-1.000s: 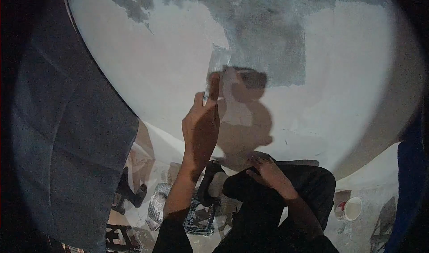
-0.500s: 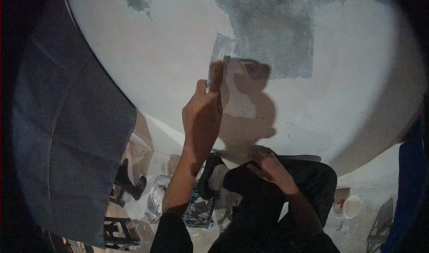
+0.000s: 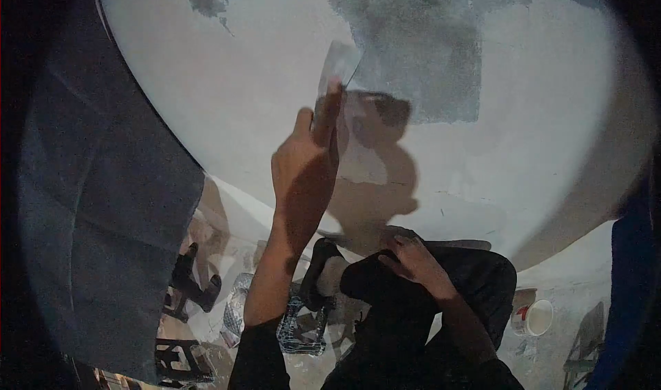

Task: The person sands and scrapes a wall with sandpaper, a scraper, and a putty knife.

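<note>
My left hand (image 3: 305,159) grips a putty knife (image 3: 342,60) with a wide, pale metal blade, one finger stretched along it. The blade lies close over the wall, at the border between white coating and a bare grey patch (image 3: 441,69). Its handle is hidden in the hand. My right hand (image 3: 415,260) rests on my dark-clothed knee (image 3: 482,273), fingers loosely stretched and holding nothing. A shadow of my head and hand falls on the white wall (image 3: 241,94) beside the knife.
A dark grey cloth or panel (image 3: 103,197) borders the wall at left. Below are a plastic stool (image 3: 303,328), a black stand (image 3: 180,361) and a person's dark shoe (image 3: 206,293). A white bucket (image 3: 540,317) stands at lower right, near a blue sheet (image 3: 630,273).
My left hand and the putty knife have shifted slightly up and left along the wall. The right hand stays on the knee.
</note>
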`<state>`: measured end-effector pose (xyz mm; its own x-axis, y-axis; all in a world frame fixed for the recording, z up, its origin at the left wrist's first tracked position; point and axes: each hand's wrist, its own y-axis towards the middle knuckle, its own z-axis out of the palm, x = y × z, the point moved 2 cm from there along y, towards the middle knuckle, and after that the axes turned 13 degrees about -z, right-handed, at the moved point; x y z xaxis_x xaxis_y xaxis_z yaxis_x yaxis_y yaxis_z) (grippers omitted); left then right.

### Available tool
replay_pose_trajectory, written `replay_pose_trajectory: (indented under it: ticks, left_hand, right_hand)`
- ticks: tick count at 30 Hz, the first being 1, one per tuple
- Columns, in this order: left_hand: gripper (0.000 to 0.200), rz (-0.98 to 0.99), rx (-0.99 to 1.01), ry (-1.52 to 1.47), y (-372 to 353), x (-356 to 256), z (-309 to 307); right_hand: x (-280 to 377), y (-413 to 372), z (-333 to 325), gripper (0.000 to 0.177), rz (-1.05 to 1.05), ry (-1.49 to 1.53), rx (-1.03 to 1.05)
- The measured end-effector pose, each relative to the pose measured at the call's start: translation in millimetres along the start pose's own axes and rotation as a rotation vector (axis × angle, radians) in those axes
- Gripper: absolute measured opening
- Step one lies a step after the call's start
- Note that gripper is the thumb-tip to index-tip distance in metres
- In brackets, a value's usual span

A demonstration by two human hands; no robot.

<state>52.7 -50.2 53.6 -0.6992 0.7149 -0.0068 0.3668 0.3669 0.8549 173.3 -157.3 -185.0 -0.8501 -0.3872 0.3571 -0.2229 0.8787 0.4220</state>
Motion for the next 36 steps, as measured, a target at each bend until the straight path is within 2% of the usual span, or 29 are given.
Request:
replay_pose_trajectory:
  ticks: [4, 5, 6, 7, 11, 13, 15, 17, 19, 20, 23, 25, 29, 31, 32, 34, 35, 36]
  left_hand:
    - [0.065, -0.01, -0.046, -0.081, 1.9, -8.1, -6.5]
    - [0.064, -0.064, 0.03, -0.023, -7.0, -7.3, -3.5]
    - [0.063, -0.115, 0.106, 0.032, -16.5, -6.1, 2.5]
    - [0.054, -0.161, 0.097, -0.085, -23.4, -4.8, 7.0]
    - [0.055, -0.099, 0.031, -0.074, -15.8, -3.7, 6.0]
    - [0.056, -0.041, -0.055, -0.037, -0.7, -7.6, -0.1]
    - [0.057, -0.07, -0.036, -0.007, -5.8, -9.5, 2.6]
    - [0.058, -0.089, -0.029, 0.015, -18.2, -9.5, 9.3]
    - [0.059, -0.146, 0.042, -0.138, -29.4, -8.9, 14.5]
    - [0.059, -0.139, 0.043, -0.143, -29.2, -7.1, 18.6]
    - [0.057, -0.12, 0.014, -0.093, -10.5, -10.5, 6.3]
    - [0.06, -0.044, -0.023, -0.049, 1.1, -11.7, 0.5]
    - [0.057, -0.13, 0.048, -0.013, -28.3, -2.8, 18.7]
    - [0.049, -0.122, 0.017, -0.238, -57.4, 10.4, 34.7]
    - [0.049, -0.12, 0.017, -0.241, -65.7, 6.5, 29.2]
    - [0.047, -0.415, 0.338, -0.633, -85.0, -0.8, 23.1]
    - [0.047, -0.42, 0.337, -0.635, -101.0, -3.6, 26.0]
    - [0.049, -0.468, 0.294, -0.772, -118.5, -4.8, 33.5]
  right_hand:
    - [-0.6, -0.1, 1.2, 0.033, 0.031, 0.056, 0.083]
    - [-2.8, -0.2, 2.6, 0.033, 0.022, 0.048, 0.077]
    - [-4.3, -2.1, 5.0, 0.035, -0.013, -0.024, 0.008]
    - [-4.6, -1.8, 3.5, 0.036, -0.045, -0.095, -0.062]
    - [-2.7, -3.5, -3.7, 0.039, -0.03, -0.043, -0.05]
    - [-4.6, -5.4, 4.3, 0.034, 0.054, 0.066, 0.085]
    - [-1.1, -5.1, 3.1, 0.034, 0.074, 0.063, 0.082]
    - [-1.8, -5.4, 0.7, 0.034, 0.096, 0.05, 0.065]
    - [-5.6, -3.6, -1.9, 0.034, -0.008, -0.018, -0.082]
    - [-7.4, -3.8, -1.5, 0.034, -0.001, -0.021, -0.088]
    - [-0.8, -3.8, -2.2, 0.034, -0.023, 0.012, 0.009]
    - [10.2, -3.8, -13.0, 0.034, 0.058, 0.09, 0.06]
    - [-5.6, -2.3, 0.1, 0.034, 0.097, 0.083, 0.122]
    - [-9.3, -5.7, 4.8, 0.034, 0.03, -0.065, 0.006]
    - [-7.8, -4.5, 1.4, 0.034, 0.032, -0.066, 0.005]
    - [5.0, 1.3, -13.8, 0.038, -0.062, 0.017, -0.071]
    - [18.0, 3.3, -24.4, 0.038, -0.063, 0.016, -0.065]
    - [32.9, 6.0, -37.0, 0.039, 0.038, 0.285, -0.052]
